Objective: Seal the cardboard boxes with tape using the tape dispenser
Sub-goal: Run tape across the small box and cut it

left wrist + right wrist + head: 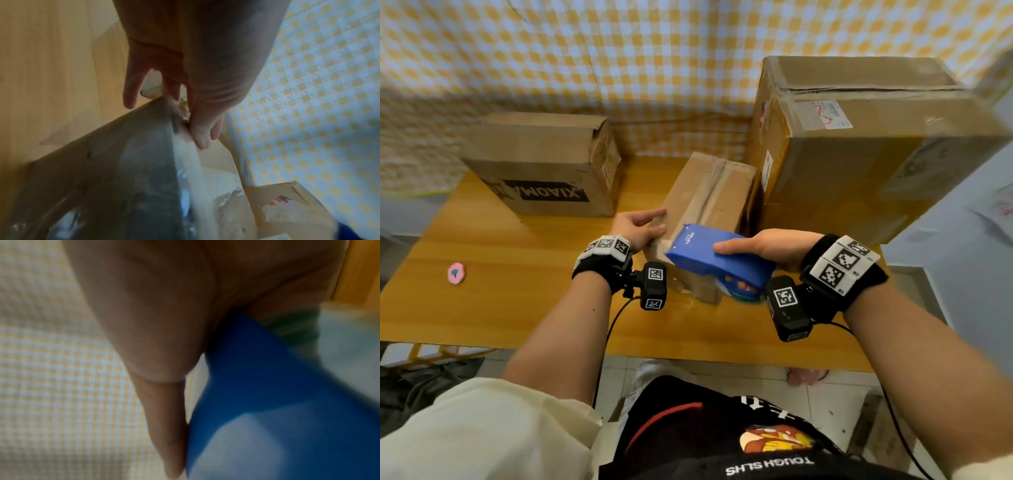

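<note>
A small cardboard box [709, 198] with a taped top seam lies in the middle of the wooden table [517, 308]. My left hand [635, 228] holds its near left edge, thumb on the top face and fingers down the side; the left wrist view shows this hand [185, 73] straddling an edge of the box [127, 170]. My right hand [763, 250] grips a blue tape dispenser [715, 257] over the box's near end, thumb laid along its top. The right wrist view is blurred: my right hand [164, 321] against the blue dispenser [257, 386]. The tape roll [743, 296] shows beneath the dispenser.
A printed cardboard box [544, 164] stands at the back left. A large taped box [859, 147] stands at the back right, close beside the small one. A small pink object [456, 273] lies near the table's left edge. A checkered cloth [619, 68] hangs behind.
</note>
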